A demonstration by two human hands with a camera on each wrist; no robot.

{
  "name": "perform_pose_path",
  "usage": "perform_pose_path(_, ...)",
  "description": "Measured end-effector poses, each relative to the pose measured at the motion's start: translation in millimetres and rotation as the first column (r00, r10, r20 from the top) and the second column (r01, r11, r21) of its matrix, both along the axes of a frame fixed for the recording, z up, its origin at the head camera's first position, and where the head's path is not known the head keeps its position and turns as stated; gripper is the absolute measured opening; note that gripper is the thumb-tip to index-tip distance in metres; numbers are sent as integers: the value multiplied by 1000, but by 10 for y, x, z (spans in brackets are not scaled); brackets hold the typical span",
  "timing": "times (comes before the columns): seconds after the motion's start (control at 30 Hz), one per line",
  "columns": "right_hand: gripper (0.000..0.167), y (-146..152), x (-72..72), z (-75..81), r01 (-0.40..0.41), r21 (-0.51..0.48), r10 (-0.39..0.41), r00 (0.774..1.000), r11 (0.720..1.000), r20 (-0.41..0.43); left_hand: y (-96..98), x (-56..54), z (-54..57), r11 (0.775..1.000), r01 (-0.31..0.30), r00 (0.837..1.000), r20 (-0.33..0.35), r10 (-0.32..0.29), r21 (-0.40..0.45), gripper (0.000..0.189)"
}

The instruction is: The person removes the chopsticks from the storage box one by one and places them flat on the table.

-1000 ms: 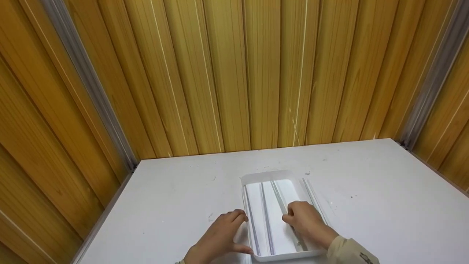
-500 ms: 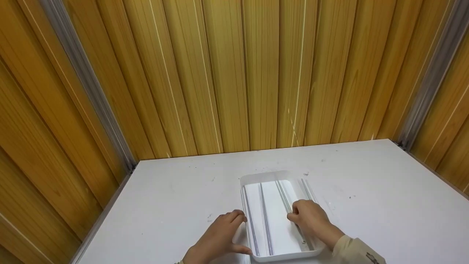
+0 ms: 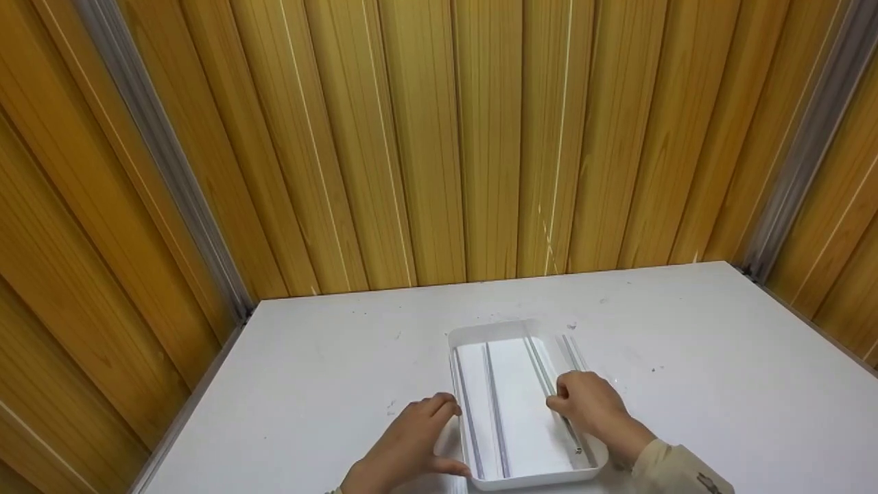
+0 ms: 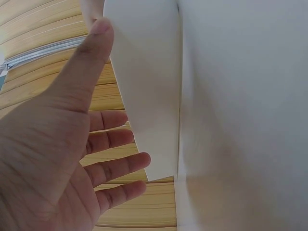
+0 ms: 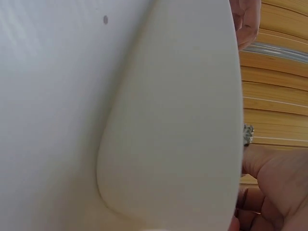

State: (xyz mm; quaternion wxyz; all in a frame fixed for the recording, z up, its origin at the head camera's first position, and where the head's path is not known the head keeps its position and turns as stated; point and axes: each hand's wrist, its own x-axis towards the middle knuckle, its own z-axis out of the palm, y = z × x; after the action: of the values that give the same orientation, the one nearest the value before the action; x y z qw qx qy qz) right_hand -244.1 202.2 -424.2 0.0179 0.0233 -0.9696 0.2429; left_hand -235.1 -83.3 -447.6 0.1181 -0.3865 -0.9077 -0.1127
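A white rectangular tray (image 3: 535,478) lies on the table, with thin lengthwise strips inside it. Inside its right part, my right hand (image 3: 591,405) pinches a thin greenish divider strip (image 3: 537,355). Two purplish strips (image 3: 495,412) stand toward the left side of the tray. My left hand (image 3: 415,432) rests at the tray's left wall, fingertips at the rim and thumb by the near corner. Its fingers look spread and relaxed in the left wrist view. The tray wall (image 5: 178,120) fills much of the right wrist view and hides the right fingertips.
Thin clear strips (image 3: 572,351) lie just outside the tray's right wall. The white table (image 3: 329,384) carries small dark marks. Wood-patterned walls (image 3: 425,137) with grey metal corner posts (image 3: 171,151) enclose the back and sides.
My right hand has shifted to the right with the greenish divider strip, widening the space between it and the purplish strips. The left hand has stayed at the tray's left wall.
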Motion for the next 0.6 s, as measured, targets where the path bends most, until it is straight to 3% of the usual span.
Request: perform_pose_path(0.6,27,109,16,49,13,-11,-13,1000,1000,8,5,7,-1,1000,-12,1000,21,12,-1,75)
